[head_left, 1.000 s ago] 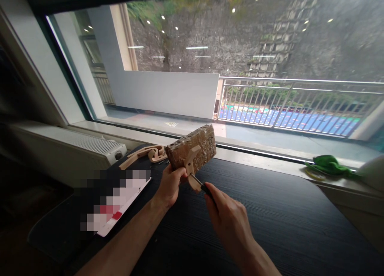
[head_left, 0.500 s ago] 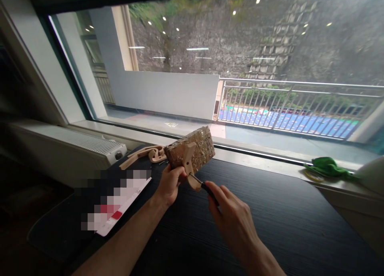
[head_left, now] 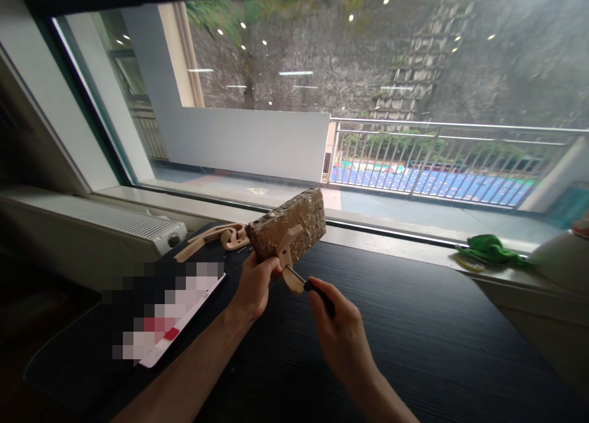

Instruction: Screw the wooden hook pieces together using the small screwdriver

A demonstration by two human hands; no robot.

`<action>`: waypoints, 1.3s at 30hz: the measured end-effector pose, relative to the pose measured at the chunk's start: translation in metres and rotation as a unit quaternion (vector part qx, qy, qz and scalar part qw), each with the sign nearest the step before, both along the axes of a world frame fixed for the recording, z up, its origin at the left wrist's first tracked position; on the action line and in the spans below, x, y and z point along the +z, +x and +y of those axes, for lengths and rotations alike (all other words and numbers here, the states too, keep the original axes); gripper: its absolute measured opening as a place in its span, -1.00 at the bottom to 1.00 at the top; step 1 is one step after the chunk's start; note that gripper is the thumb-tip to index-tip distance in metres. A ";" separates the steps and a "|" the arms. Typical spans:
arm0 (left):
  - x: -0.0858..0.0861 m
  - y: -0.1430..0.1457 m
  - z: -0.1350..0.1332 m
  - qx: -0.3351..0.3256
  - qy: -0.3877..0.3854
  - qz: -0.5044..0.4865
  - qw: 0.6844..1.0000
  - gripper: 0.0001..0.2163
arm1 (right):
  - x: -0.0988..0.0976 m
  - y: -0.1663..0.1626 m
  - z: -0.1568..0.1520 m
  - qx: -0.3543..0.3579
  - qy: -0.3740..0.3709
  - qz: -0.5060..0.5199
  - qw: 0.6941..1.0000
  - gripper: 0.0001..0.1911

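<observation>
My left hand (head_left: 255, 285) is closed round the lower end of a rough, bark-textured brown block (head_left: 271, 227), holding it tilted above the dark table (head_left: 405, 312). Against the block's near face lies a pale curved wooden piece (head_left: 285, 245) with a small dark hole. A screwdriver (head_left: 327, 302) with a black handle is gripped in my right hand (head_left: 343, 328). Its metal shaft points up and left, with the tip at the wooden piece beside my left thumb. Whether a screw sits under the tip is too small to tell.
More curved wooden pieces (head_left: 234, 236) lie at the table's far left, with small dark bits, perhaps screws, beside them. A blurred-out flat white and red item (head_left: 159, 349) rests at left. Beyond are a radiator (head_left: 133, 224), the windowsill (head_left: 363, 239) and a green cloth (head_left: 492, 249).
The whole view has shifted slightly, so most things appear further left. My right hand has turned a little round the screwdriver handle; the shaft stays at the wooden piece.
</observation>
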State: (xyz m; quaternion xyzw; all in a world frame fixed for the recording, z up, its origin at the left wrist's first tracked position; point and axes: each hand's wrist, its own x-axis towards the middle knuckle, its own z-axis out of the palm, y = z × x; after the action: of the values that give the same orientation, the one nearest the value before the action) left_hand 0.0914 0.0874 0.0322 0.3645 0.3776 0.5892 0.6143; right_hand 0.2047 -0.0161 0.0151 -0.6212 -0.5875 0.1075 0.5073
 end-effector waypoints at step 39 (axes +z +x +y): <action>-0.004 -0.006 0.008 -0.042 -0.075 0.008 0.996 -0.83 | 0.010 0.026 -0.003 0.021 0.069 -0.367 0.927 -0.66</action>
State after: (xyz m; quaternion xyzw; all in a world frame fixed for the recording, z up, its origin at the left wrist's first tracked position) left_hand 0.0858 0.0957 0.0278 0.3378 0.4096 0.5302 0.6611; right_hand 0.2305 -0.0189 0.0254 -0.5678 -0.7518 -0.1581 0.2957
